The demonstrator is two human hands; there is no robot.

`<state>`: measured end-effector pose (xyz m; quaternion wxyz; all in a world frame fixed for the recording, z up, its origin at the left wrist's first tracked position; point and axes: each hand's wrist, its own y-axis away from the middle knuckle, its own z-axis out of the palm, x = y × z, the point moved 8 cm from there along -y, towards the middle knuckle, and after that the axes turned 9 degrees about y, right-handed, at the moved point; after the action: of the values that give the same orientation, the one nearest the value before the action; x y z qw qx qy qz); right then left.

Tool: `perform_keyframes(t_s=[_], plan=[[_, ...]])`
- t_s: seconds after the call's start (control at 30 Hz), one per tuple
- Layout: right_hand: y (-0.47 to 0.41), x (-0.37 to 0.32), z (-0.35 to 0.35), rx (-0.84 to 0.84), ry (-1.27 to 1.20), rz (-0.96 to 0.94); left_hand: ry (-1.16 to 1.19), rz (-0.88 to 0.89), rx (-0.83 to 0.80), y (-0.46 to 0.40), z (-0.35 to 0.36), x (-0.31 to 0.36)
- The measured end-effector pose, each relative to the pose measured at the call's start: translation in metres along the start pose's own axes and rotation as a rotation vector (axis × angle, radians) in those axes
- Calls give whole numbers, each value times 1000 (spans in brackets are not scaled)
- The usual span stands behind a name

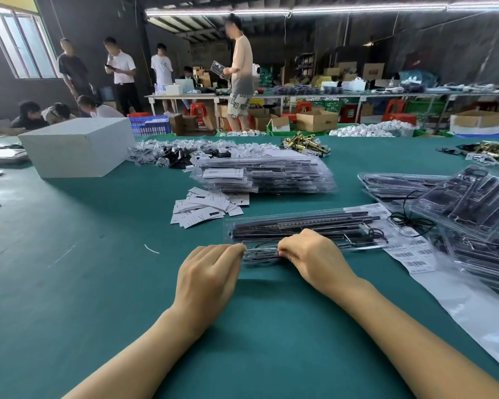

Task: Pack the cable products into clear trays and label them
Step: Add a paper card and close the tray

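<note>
Both hands [261, 262] pinch a cable [261, 252] beside barcode labels [412, 254], print unreadable.

Bright overhead tube lights [300, 8]; soft shadows; wide-angle edge distortion.

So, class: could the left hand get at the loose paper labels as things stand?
Probably yes: the labels lie beyond the left hand with bare table between, though it must first release the cable.

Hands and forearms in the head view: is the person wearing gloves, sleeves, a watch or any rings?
Nothing is worn. The left hand and right hand are bare, with no gloves, and no rings show on the visible backs of the fingers. Both forearms are bare to the bottom of the frame: no sleeve, watch, wristband or marking is visible.
</note>
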<state>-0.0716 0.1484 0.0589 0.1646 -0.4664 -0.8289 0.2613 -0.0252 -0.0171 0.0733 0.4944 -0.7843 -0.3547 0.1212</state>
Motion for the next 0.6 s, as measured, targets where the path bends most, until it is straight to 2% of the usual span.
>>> perform_keyframes(t_s=[0.07, 0.17, 0.27, 0.47, 0.6], plan=[[0, -7, 1, 5, 98, -46, -9, -36, 9, 1, 0, -5], [-1, -1, 3, -8, 38, 28, -41, -38, 18, 2, 3, -3], [-7, 10, 11, -95, 15, 83, -58, -22, 17, 2, 7, 2], [-19, 24, 16, -180, -46, 148, -107, 60, -9, -3, 12, 18], [-21, 31, 15, -177, -83, 218, -128, 197, -89, -4, 23, 32]])
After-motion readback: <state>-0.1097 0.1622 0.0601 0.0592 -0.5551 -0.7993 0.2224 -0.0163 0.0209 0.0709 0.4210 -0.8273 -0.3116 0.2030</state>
